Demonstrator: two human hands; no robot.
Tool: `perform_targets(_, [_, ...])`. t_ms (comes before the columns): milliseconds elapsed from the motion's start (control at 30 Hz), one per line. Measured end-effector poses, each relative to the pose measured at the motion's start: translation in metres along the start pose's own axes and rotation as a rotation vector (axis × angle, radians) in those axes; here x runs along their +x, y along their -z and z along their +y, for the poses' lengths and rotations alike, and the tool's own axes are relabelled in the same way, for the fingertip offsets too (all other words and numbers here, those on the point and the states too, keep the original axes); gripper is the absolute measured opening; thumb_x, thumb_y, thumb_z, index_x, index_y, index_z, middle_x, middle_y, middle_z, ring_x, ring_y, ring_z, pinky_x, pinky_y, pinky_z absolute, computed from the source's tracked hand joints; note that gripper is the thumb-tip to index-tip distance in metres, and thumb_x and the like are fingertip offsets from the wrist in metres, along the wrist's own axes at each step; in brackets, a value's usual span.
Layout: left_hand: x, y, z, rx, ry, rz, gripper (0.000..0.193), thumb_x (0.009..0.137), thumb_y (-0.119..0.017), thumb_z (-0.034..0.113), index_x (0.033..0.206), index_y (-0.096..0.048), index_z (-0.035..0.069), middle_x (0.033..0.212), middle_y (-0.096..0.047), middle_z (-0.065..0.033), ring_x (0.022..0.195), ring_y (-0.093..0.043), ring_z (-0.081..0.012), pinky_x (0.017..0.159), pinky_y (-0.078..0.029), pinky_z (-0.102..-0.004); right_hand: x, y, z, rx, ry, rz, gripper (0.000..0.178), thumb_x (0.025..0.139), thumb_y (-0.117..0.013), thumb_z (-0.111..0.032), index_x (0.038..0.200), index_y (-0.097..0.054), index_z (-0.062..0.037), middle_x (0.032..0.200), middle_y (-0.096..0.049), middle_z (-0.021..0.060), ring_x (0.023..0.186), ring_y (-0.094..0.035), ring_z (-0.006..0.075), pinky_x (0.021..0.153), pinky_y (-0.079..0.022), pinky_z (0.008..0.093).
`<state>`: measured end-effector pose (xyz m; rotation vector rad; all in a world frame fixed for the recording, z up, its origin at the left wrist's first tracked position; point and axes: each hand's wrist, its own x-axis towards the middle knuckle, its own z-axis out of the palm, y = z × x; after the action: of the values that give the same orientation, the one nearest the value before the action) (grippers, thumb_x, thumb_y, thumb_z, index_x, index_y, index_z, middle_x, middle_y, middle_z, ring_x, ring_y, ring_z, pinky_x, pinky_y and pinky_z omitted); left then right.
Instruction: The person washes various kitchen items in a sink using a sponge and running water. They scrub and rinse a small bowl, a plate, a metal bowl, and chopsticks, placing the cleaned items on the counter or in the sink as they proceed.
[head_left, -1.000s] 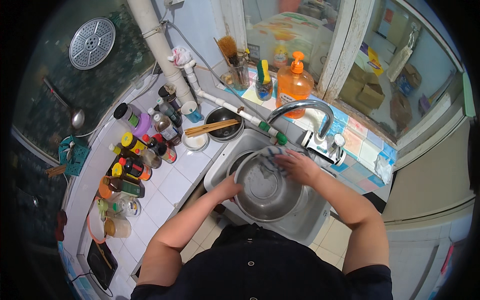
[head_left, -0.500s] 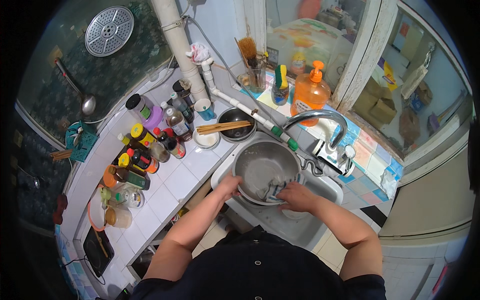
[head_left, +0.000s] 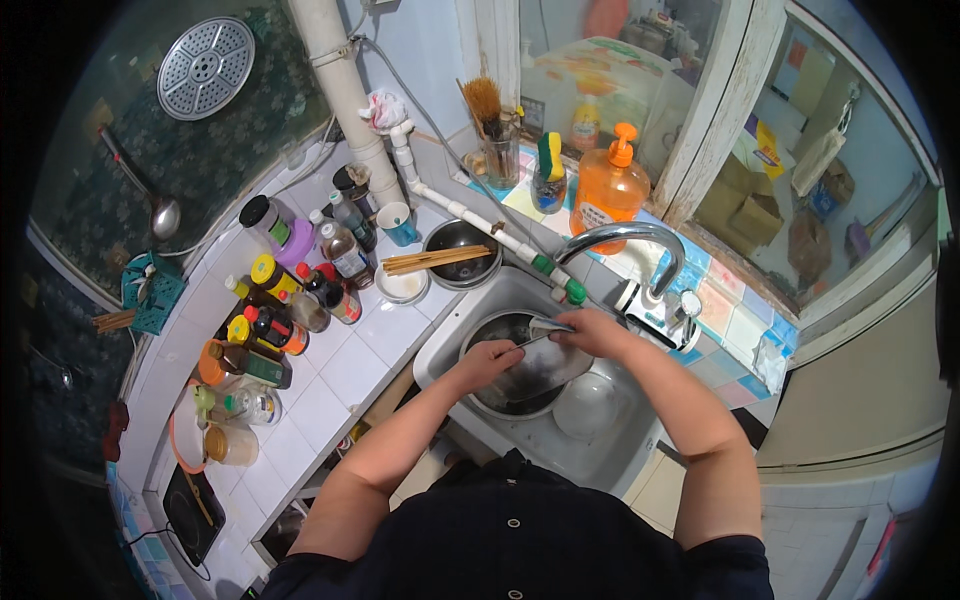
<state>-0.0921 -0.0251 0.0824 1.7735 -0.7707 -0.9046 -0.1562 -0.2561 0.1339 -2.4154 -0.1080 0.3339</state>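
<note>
Over the sink (head_left: 605,455), both my hands hold a grey metal basin (head_left: 545,368), now steeply tilted with its outer side toward me. My left hand (head_left: 488,364) is closed on its rim at the left. At the upper right of the rim, my right hand (head_left: 590,333) is closed too, with a striped cloth (head_left: 548,325) pressed against the metal. Beneath it a second round metal basin (head_left: 483,398) rests in the sink, its inside partly hidden. A pale round bowl (head_left: 588,408) lies to its right on the sink floor.
A curved faucet (head_left: 630,232) arches behind my right hand. Chopsticks (head_left: 435,259) lie across a small white bowl (head_left: 402,288) and a dark bowl (head_left: 460,240). Several bottles, including a dark sauce bottle (head_left: 275,330), crowd the left counter. An orange soap bottle (head_left: 610,190) stands on the ledge.
The basin has gone from facing up to steeply tilted, uncovering the second basin and more of the pale bowl. Both hands have moved up and closer together.
</note>
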Motion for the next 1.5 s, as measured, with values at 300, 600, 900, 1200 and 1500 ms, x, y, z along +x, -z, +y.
perform_targets(300, [0.010,-0.021,-0.031,-0.150,0.071,0.352,0.030,0.091,-0.046,0.029,0.078,-0.055,0.004,0.070,-0.050,0.0042,0.069,-0.044,-0.0046,0.062,-0.038,-0.0226,-0.015,-0.020,-0.018,0.134,0.020,0.564,0.035,0.083,-0.051,-0.018,0.115,-0.051,-0.0022,0.113,-0.053,0.0199,0.107,-0.048,0.0346,0.101,-0.028,0.0419])
perform_targets(600, [0.034,-0.040,-0.030,0.061,-0.538,0.840,0.034,0.092,-0.041,0.029,0.081,-0.054,0.000,0.062,-0.052,-0.0134,0.058,-0.049,-0.0232,0.058,-0.039,-0.0325,-0.018,-0.072,-0.053,-0.377,0.328,0.498,0.036,0.087,-0.044,-0.024,0.117,-0.050,-0.0044,0.132,-0.041,0.0098,0.123,-0.035,0.0280,0.103,-0.023,0.0452])
perform_targets(900, [-0.004,-0.043,0.007,0.035,-0.150,0.646,0.031,0.092,-0.041,0.026,0.081,-0.052,0.000,0.063,-0.048,-0.0151,0.057,-0.044,-0.0248,0.056,-0.039,-0.0324,0.040,-0.059,0.003,0.146,-0.032,0.665,0.038,0.079,-0.048,-0.019,0.114,-0.051,-0.0027,0.123,-0.047,0.0140,0.117,-0.040,0.0332,0.100,-0.027,0.0432])
perform_targets(1200, [-0.015,-0.022,0.005,-0.026,-0.188,0.654,0.033,0.093,-0.041,0.029,0.087,-0.055,-0.001,0.065,-0.053,-0.0068,0.061,-0.049,-0.0148,0.058,-0.041,-0.0296,0.045,-0.053,0.028,0.356,0.171,0.580,0.039,0.084,-0.046,-0.029,0.115,-0.053,-0.0061,0.112,-0.054,0.0108,0.113,-0.044,0.0280,0.097,-0.032,0.0352])
perform_targets(1500, [-0.021,0.010,0.042,-1.072,0.002,0.682,0.048,0.094,-0.032,0.041,0.110,-0.048,0.000,0.102,-0.057,-0.0126,0.087,-0.057,-0.0207,0.078,-0.048,-0.0344,0.003,-0.102,0.014,1.584,-0.131,0.716,0.049,0.092,-0.035,-0.039,0.128,-0.039,-0.0062,0.126,-0.045,0.0077,0.117,-0.040,0.0173,0.099,-0.027,0.0291])
